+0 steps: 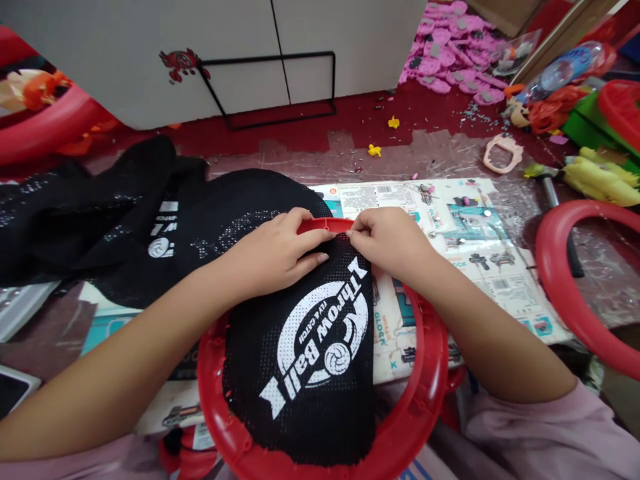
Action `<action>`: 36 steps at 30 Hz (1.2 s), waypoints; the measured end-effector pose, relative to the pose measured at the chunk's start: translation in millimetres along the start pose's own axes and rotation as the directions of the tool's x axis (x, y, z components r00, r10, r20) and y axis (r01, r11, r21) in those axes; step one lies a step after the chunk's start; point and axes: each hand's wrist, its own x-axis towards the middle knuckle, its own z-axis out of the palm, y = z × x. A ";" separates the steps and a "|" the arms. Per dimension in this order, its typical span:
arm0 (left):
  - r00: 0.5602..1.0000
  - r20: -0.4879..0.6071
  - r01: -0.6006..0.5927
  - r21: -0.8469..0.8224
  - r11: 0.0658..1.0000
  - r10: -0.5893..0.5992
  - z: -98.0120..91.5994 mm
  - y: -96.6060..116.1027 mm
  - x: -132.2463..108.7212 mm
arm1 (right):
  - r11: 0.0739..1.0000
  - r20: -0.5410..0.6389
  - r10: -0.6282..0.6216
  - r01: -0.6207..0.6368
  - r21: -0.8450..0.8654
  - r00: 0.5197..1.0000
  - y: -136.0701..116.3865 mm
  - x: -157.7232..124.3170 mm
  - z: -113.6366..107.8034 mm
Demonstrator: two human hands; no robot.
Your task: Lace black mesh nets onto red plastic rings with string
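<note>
A red plastic ring (431, 373) lies in front of me, its near side close to my body. Black mesh fabric (250, 373) printed in white with "Throw Ball" covers its left part and meets the rim there, while the right part of the opening is uncovered. My left hand (293, 250) rests on the far rim and the mesh, thumb and fingers bent over the edge. Opposite it, my right hand (383, 237) pinches the mesh edge at the far rim between thumb and fingertips.
More black mesh pieces (150, 253) lie at the left. Printed cardboard (480, 267) is under the work. Another red ring (555, 247) and a hammer (550, 190) sit at the right. A white board (300, 27) stands behind, with pink parts (440, 53) beyond it.
</note>
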 end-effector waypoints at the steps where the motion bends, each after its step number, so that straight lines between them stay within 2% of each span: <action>1: 1.000 0.000 0.006 0.003 1.000 -0.006 0.2 0.2 0.0 | 1.000 0.002 0.005 -0.005 -0.029 1.000 -0.7 -0.2 0.4; 7: 0.999 0.000 0.041 0.016 0.999 -0.041 2.4 2.5 0.3 | 0.981 0.038 -0.059 0.065 -0.184 0.998 -6.3 -6.1 -3.0; 11: 0.992 -0.020 0.127 0.020 0.992 -0.126 0.6 4.5 0.0 | 0.972 0.002 -0.060 0.059 -0.229 0.998 -10.8 -13.8 -9.6; 14: 0.963 -0.072 0.263 0.071 0.962 -0.258 -6.2 5.2 -2.0 | 0.956 0.123 -0.064 0.096 -0.277 0.990 -16.1 -19.3 -10.6; 16: 0.944 -0.058 0.329 0.139 0.934 -0.325 -13.7 6.0 -4.8 | 0.947 0.221 -0.060 0.126 -0.296 0.973 -20.0 -21.5 -6.9; 19: 0.927 0.000 0.360 0.276 0.891 -0.374 -24.3 9.0 -8.9 | 0.948 0.253 -0.029 0.106 -0.300 0.967 -24.6 -22.1 2.7; 21: 0.923 -0.024 0.373 0.306 0.876 -0.385 -26.1 11.5 -9.0 | 0.945 0.242 -0.014 0.092 -0.313 0.970 -26.3 -21.8 8.2; 23: 0.942 -0.095 0.335 0.211 0.918 -0.322 -22.1 12.7 -6.1 | 0.937 0.248 -0.022 0.106 -0.333 0.969 -26.5 -21.7 10.8; 25: 0.966 -0.162 0.210 0.033 0.977 -0.202 -14.4 11.8 -1.3 | 0.932 0.250 -0.061 0.144 -0.333 0.966 -25.2 -22.0 10.5; 27: 0.976 -0.184 0.092 -0.137 0.986 -0.117 -6.9 9.2 3.1 | 0.934 0.196 -0.121 0.178 -0.308 0.973 -22.3 -22.1 7.8; 29: 0.978 -0.174 0.071 -0.244 0.967 -0.115 -2.7 6.5 5.1 | 0.953 0.109 -0.159 0.182 -0.244 0.981 -18.1 -21.5 3.1; 32: 0.970 -0.164 0.114 -0.340 0.934 -0.178 -3.4 4.3 4.2 | 0.984 0.048 -0.177 0.177 0.007 0.983 -10.9 -19.1 -5.2; 34: 0.965 -0.156 0.134 -0.395 0.909 -0.210 -5.7 3.9 2.8 | 0.953 0.029 -0.239 0.229 0.199 0.971 -6.2 -16.3 -9.2; 36: 0.963 -0.150 0.136 -0.443 0.886 -0.223 -6.9 3.7 2.2 | 0.910 -0.020 -0.306 0.299 0.289 0.952 -2.2 -12.7 -10.3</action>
